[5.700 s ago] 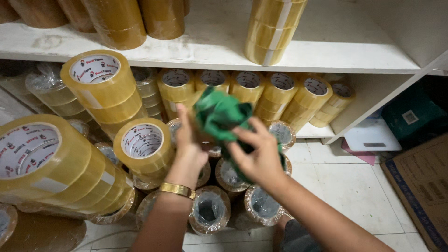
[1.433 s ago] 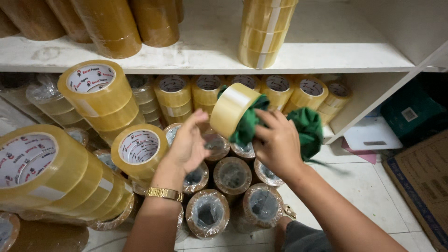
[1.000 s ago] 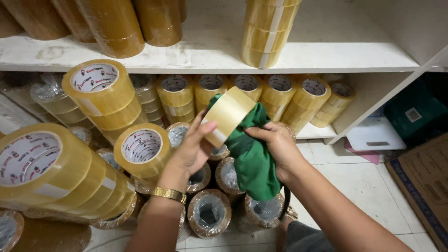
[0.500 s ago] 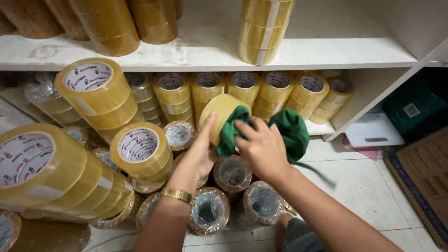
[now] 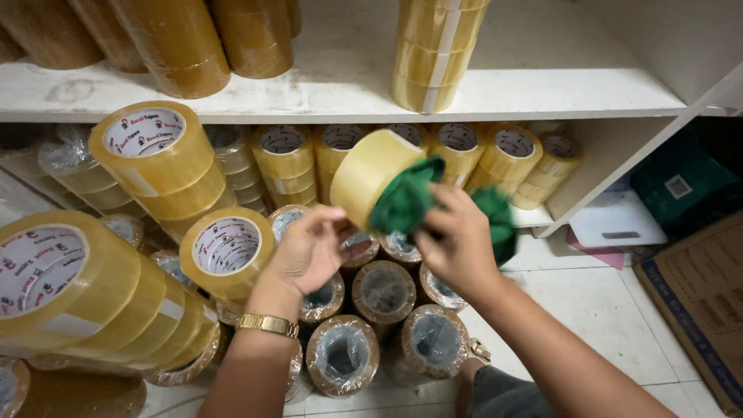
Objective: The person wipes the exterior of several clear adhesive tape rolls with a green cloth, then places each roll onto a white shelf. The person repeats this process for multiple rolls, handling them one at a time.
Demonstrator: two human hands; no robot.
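Facing the white shelf [image 5: 542,85], you held a yellowish tape roll [image 5: 370,182] below its edge. Half a second before, the green cloth [image 5: 406,203] covered less; your right hand [image 5: 458,241] had pushed it into the core, gripping it. Your left hand [image 5: 308,251], fingers curled, had slipped just beneath the roll, so I cannot tell whether it gripped.

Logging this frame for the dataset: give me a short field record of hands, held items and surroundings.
left hand: open, fingertips by the lower edge of the tape roll
right hand: gripping the green cloth, pressing it against the roll
tape roll: single clear-tan roll, raised above the floor stock
green cloth: bunched, pushed into the roll's open side
wrist: gold bracelet on the left arm
floor: wrapped tape stacks standing on end
shelf: white, more tape stacks above and beneath
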